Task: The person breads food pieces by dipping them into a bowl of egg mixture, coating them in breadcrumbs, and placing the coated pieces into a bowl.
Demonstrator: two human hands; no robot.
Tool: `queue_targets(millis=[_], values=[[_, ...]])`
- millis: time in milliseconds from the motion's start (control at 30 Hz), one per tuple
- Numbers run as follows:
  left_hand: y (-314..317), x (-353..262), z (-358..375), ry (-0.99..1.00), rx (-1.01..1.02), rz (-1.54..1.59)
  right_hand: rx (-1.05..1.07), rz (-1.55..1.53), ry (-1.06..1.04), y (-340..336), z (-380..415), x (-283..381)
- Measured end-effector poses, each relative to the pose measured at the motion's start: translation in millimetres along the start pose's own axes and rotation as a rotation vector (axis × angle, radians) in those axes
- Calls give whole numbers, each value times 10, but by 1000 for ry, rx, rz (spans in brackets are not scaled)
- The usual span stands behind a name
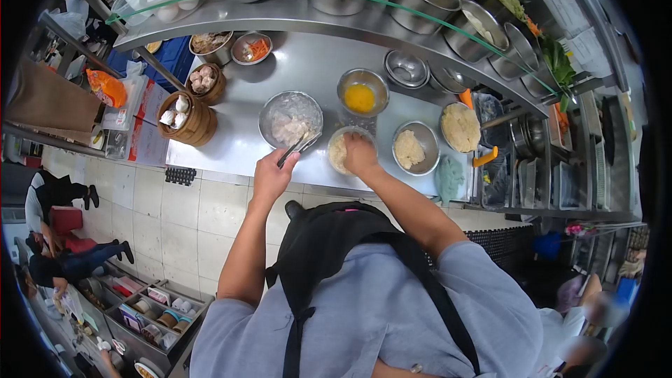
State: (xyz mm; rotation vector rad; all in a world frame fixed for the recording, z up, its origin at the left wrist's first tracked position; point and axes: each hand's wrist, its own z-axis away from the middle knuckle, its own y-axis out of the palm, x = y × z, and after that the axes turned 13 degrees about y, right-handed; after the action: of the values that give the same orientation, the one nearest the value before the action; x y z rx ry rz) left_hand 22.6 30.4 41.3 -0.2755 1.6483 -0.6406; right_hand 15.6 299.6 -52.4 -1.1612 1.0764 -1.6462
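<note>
My left hand [271, 176] grips a pair of metal tongs [301, 148], whose tips reach into a steel bowl [266, 115] with white flour and floured pale pieces [288, 128]. My right hand [360, 154] is down in a bowl of pale crumbs [337, 152]; its fingers point away from me and are mostly hidden, so what they touch cannot be made out. Behind that bowl stands a steel bowl of beaten egg [360, 98]. To the right, another steel bowl [428, 162] contains a crumb-coated lump [409, 148], and a further container holds a crumbed mass [460, 128].
Bamboo steamers [196, 126] with buns stand at the left. A bowl of orange shreds [252, 49] and stacked steel bowls [407, 68] sit farther back. An overhead steel shelf [280, 15] carries eggs, greens and pots. A green cloth [449, 176] lies at the right edge.
</note>
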Motion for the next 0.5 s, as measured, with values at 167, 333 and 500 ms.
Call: queue_targets(millis=[167,333,500], values=[[-31,34,40,-18,-21,2,158,-108,-21,-240,-288,-169],[-43,54,66,-26,-35,23,389,-100,0,-596,-501,-217],[-4,61,52,-5,-19,18,456,-97,-30,44,-290,-173]])
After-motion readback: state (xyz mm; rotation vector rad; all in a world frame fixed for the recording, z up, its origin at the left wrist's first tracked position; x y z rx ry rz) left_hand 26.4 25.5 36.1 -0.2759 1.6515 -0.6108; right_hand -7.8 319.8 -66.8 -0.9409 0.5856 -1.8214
